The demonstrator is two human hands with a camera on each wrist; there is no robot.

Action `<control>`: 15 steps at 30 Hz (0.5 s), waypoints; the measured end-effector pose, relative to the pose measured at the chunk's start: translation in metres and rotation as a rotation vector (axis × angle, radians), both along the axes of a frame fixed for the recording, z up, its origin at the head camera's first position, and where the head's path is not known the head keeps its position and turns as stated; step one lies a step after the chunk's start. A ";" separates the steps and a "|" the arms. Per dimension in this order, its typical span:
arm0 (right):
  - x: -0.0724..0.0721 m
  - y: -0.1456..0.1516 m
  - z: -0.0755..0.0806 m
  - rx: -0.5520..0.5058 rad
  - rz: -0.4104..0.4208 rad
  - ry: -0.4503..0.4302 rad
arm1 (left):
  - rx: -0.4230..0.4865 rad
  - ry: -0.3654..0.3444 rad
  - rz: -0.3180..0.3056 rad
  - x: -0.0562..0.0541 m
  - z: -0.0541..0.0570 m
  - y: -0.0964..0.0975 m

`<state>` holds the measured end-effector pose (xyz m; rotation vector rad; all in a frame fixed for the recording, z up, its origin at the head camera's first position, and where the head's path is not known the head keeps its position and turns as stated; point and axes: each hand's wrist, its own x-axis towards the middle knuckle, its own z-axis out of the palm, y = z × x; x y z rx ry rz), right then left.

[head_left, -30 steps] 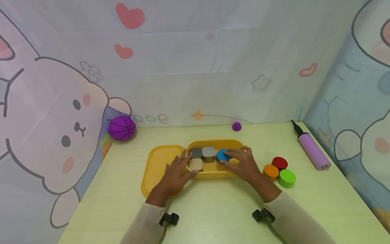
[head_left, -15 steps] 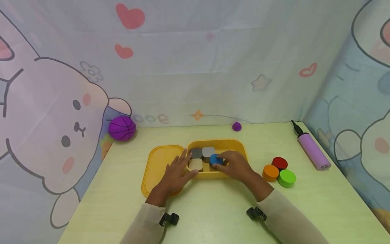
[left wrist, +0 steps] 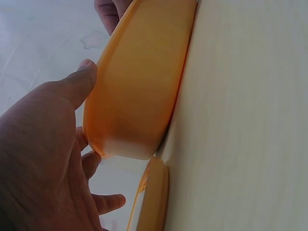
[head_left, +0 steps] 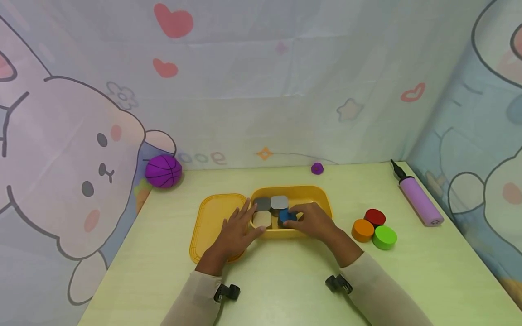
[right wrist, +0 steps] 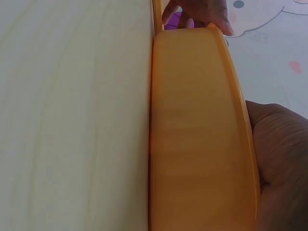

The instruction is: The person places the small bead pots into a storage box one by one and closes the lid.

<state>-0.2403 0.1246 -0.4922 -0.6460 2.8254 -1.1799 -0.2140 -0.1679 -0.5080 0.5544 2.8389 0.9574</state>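
Observation:
A yellow rectangular box [head_left: 307,192] with rounded corners stands uncovered on the table. In its left part sit three small round pieces: a dark grey one [head_left: 262,204], a light grey one [head_left: 279,202] and a cream one [head_left: 262,219]. My right hand [head_left: 316,221] reaches over the near rim and pinches a blue round piece [head_left: 287,216] beside the cream one. The right wrist view hides its fingertips behind the box wall [right wrist: 199,130]. Spread, fairly straight fingers of my left hand [head_left: 236,233] touch the box's left end, with the thumb [left wrist: 79,84] at the near rim.
A yellow lid [head_left: 212,217] lies left of the box, partly under my left hand. Red [head_left: 375,217], orange [head_left: 362,230] and green [head_left: 384,237] round pieces cluster to the right. Farther off are a purple ball [head_left: 163,171], a small purple object [head_left: 316,168] and a lilac hand pump [head_left: 420,201].
My right hand has moved left and slightly nearer with the blue round piece, lowering it beside the cream and light grey pieces. The left hand has stayed put.

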 end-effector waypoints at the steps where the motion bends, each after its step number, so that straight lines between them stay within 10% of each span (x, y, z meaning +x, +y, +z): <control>1: 0.000 0.000 0.000 -0.009 0.000 -0.011 | 0.000 0.000 0.000 0.000 0.000 0.000; 15: -0.001 0.003 0.001 -0.096 0.032 -0.076 | 0.007 0.013 0.005 0.000 0.000 0.001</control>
